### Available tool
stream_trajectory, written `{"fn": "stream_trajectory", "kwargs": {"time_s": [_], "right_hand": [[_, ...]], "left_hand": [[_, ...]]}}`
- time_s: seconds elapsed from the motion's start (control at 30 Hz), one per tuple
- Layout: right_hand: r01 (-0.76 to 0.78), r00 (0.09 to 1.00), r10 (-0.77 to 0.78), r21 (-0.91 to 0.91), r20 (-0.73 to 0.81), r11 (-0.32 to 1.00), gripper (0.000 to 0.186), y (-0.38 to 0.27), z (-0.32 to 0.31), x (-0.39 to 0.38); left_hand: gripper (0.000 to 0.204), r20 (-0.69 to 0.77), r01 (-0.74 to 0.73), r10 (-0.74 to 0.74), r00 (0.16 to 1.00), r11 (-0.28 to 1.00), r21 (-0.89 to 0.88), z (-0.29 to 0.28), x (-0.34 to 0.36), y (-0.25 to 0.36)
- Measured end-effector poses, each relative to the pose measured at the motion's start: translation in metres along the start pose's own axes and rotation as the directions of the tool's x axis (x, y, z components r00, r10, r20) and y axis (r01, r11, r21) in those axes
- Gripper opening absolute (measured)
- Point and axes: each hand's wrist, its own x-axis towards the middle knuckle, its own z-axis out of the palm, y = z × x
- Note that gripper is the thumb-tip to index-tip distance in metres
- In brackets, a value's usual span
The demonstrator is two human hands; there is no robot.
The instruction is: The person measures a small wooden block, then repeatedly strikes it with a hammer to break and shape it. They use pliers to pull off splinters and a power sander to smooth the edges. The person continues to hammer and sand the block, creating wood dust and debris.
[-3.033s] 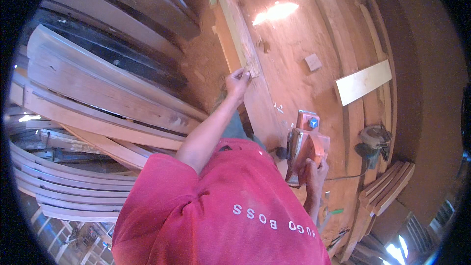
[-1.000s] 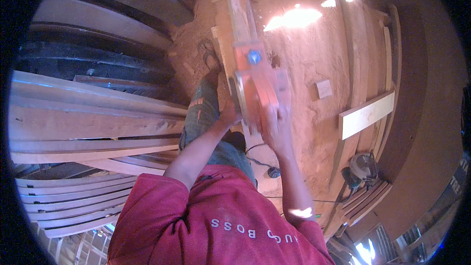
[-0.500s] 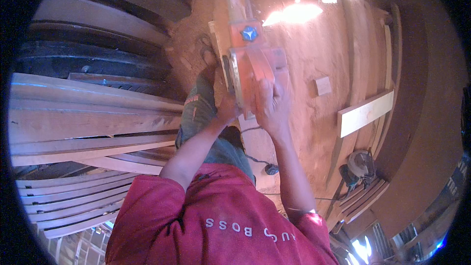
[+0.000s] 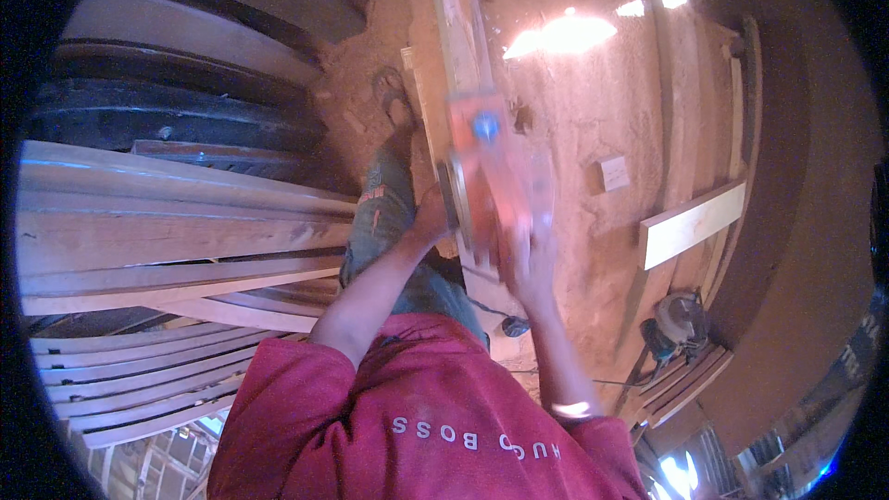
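An orange electric hand planer (image 4: 472, 162) with a blue front knob sits on a long wooden board (image 4: 458, 32), blurred by motion. My right hand (image 4: 528, 255) is closed round the planer's rear handle. Low on the left side, my left hand (image 4: 431, 213) is against the edge of the board beside the planer; its fingers are mostly hidden, so what they grip does not show. A dark power cord with a plug-like black piece (image 4: 515, 325) hangs behind the planer.
A dusty workbench (image 4: 574, 250) carries a small wood block (image 4: 613, 173), a pale board (image 4: 693, 224) and a circular saw (image 4: 681, 319) on stacked strips. Long planks (image 4: 176, 231) are stacked at the left. Bright light falls on the far bench.
The planer and my right hand have come back toward my body along the board, uncovering more of its far part. My left hand stays low at the board's side.
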Motion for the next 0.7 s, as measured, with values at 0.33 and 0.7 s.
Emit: {"fn": "stream_trajectory", "kwargs": {"time_s": [0.33,0.7], "right_hand": [[-0.145,0.980,0.127,0.115,0.154,0.983,0.052,0.019,-0.019,-0.074],[-0.105,0.993,0.099,0.097,0.063,0.990,0.042,-0.047,0.013,0.094]], "left_hand": [[0.055,0.110,-0.153,0.135,0.985,0.972,0.178,-0.010,0.007,0.029],[0.058,-0.101,-0.063,0.118,0.988,0.901,0.430,-0.002,-0.001,-0.007]]}}
